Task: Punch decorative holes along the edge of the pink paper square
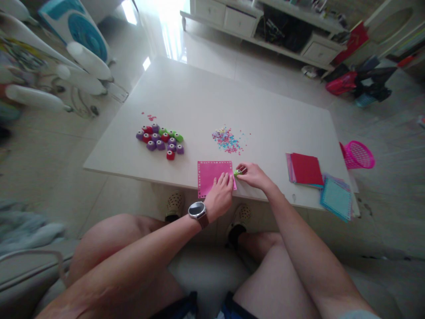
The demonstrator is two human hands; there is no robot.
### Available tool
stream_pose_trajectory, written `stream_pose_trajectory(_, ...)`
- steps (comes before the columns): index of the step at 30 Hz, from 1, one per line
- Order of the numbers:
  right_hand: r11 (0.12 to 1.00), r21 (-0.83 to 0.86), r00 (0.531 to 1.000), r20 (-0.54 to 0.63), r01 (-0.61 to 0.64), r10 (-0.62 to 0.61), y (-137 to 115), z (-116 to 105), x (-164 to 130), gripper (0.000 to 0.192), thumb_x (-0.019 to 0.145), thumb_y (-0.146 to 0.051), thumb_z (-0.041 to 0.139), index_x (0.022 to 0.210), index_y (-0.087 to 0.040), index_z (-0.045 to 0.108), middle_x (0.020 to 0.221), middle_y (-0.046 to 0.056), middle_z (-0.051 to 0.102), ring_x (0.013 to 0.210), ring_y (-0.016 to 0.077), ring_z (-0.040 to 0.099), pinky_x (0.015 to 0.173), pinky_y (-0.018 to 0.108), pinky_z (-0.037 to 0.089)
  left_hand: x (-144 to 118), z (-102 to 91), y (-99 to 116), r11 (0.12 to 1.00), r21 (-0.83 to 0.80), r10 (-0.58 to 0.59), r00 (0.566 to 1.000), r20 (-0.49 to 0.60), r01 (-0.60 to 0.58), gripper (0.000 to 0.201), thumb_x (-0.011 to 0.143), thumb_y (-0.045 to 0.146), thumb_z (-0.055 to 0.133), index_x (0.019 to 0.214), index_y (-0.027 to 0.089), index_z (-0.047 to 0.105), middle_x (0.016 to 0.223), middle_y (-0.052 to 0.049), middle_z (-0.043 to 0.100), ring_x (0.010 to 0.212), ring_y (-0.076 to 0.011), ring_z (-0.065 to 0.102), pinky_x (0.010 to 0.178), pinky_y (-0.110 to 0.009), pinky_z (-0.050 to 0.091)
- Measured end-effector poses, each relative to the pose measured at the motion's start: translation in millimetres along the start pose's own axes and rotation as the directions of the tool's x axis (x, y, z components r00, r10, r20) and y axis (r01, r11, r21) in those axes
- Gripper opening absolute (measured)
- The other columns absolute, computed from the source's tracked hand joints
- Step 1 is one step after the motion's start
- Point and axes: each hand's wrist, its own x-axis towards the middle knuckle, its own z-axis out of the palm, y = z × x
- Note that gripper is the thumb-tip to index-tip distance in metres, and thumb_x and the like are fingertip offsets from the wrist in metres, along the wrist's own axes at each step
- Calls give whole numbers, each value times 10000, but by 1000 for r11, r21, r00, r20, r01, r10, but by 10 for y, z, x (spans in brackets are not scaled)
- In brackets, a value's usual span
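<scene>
White table point(265, 115) before me, pink sheet point(209, 176) at its near edge: holes point(214, 162) line 2 sides, far and left; the rest I can't judge. Left hand point(221, 195) lies flat on it, gripping nothing; right hand point(254, 175) pinches a green punch point(237, 173) at the right edge.

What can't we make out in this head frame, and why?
All head view:
Pink sheet: part hidden under the left hand.
Green punch: partly covered by the right hand; cutter shape unclear.
Confetti: pieces too small to tell shapes.
Sheets beneath the red sheet: mostly covered; count unclear.
Watch: dial too small to read.
</scene>
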Motion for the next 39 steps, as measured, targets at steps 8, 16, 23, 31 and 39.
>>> stream_pose_trajectory(8, 1000, -27, 1000, 0, 1, -1, -24, -6, -23, 166, 807, -76, 739, 942, -171, 730, 877, 57, 777, 788, 173, 722, 723, 247, 551, -5, 4, -3, 1000, 4, 8, 1000, 1, -8, 670, 946, 35, 358, 1615, 13, 341, 1697, -285, 350, 1627, -360, 271, 1283, -552, 343)
stream_pose_trajectory(16, 1000, 11, 999, 33, 27, -28, -43, -3, 7, 153, 807, -81, 736, 930, -171, 725, 873, 42, 772, 796, 164, 720, 744, 244, 552, -13, 1, -16, 999, 35, 23, 1000, 9, -23, 670, 951, 51, 377, 1618, 8, 326, 1704, -281, 341, 1628, -358, 270, 1281, -540, 342)
stream_pose_trajectory(23, 993, -68, 995, 31, 93, -91, -71, 21, -16, 239, 782, -3, 692, 945, -173, 730, 933, 52, 782, 847, 175, 725, 775, 255, 548, -25, 12, 10, 994, 102, 36, 999, 12, -37, 593, 1026, 161, 388, 1593, -9, 380, 1693, -289, 357, 1621, -386, 279, 1280, -564, 338)
stream_pose_trajectory(31, 998, 62, 998, 66, -6, 1, -55, -62, -13, 126, 879, -232, 773, 980, -165, 740, 1022, 89, 790, 904, 193, 731, 810, 288, 570, -10, -47, 29, 994, 102, 33, 999, -31, -30, 591, 1034, 266, 456, 1566, 11, 435, 1642, -261, 451, 1565, -385, 383, 1286, -551, 327)
stream_pose_trajectory(39, 994, 101, 995, 96, -42, 32, 45, -45, 23, 109, 902, -271, 767, 914, -162, 762, 901, 69, 797, 805, 179, 714, 764, 280, 550, 11, -58, -37, 988, 135, -73, 997, -13, 75, 574, 1022, 165, 431, 1588, 75, 420, 1698, -269, 358, 1604, -433, 291, 1265, -635, 309)
